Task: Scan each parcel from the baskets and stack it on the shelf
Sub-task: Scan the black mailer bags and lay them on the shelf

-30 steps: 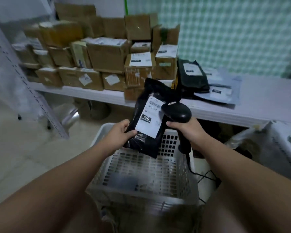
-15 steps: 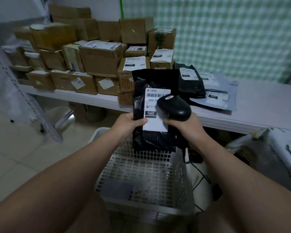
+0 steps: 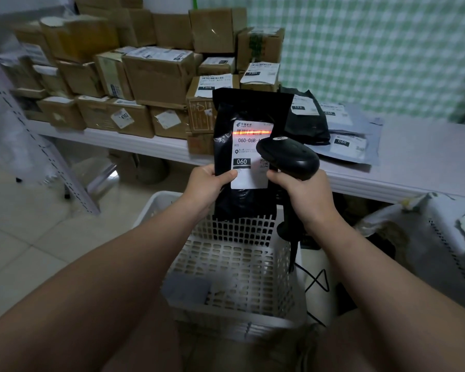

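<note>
My left hand (image 3: 208, 185) grips a black plastic parcel (image 3: 249, 111) by its lower left edge and holds it upright above a white plastic basket (image 3: 239, 267). A white label marked 060 (image 3: 249, 157) faces me. My right hand (image 3: 305, 194) grips the handle of a black barcode scanner (image 3: 289, 157) just right of the label. A red scan line lies across the barcode at the label's top. Behind them runs a white shelf (image 3: 414, 154).
Stacked cardboard boxes (image 3: 156, 73) fill the shelf's left part. Black and grey mail bags (image 3: 344, 135) lie on it to the right. A perforated metal upright (image 3: 46, 146) leans at left. Another basket with bags (image 3: 446, 237) stands at right. The scanner's cable (image 3: 317, 283) hangs beside the basket.
The parcel has been raised and turned upright with its label facing me. The scanner has moved up beside the label and its red line now lies on the barcode.
</note>
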A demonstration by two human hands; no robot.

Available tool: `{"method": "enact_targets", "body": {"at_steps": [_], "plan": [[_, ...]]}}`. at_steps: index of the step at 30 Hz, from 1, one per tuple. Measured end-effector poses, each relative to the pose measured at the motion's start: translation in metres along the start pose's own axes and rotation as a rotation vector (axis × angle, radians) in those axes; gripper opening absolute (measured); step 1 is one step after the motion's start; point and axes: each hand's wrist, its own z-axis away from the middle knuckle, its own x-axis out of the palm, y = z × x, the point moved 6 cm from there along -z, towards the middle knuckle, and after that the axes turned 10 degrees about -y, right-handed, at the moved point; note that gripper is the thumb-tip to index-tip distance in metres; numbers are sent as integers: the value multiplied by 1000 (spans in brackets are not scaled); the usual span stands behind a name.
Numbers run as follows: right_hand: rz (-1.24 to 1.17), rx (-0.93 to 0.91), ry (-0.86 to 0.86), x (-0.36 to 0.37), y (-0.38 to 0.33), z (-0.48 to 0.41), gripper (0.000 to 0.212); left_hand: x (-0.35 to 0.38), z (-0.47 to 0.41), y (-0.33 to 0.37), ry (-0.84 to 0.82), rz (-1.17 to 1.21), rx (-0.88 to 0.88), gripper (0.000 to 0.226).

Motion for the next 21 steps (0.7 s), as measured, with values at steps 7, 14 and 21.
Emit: {"method": "enact_targets", "body": {"at_steps": [7,14,21], "plan": [[-35,36,32,-4,1,5,22,2,-1,-3,10,15,-2,21],[-28,43,23,-6,1,6,20,-1,-3,-7,42,8,-20,17],[-44,58,31,-8,6,8,20,-2,-4,-8,72,2,-19,18]]}}
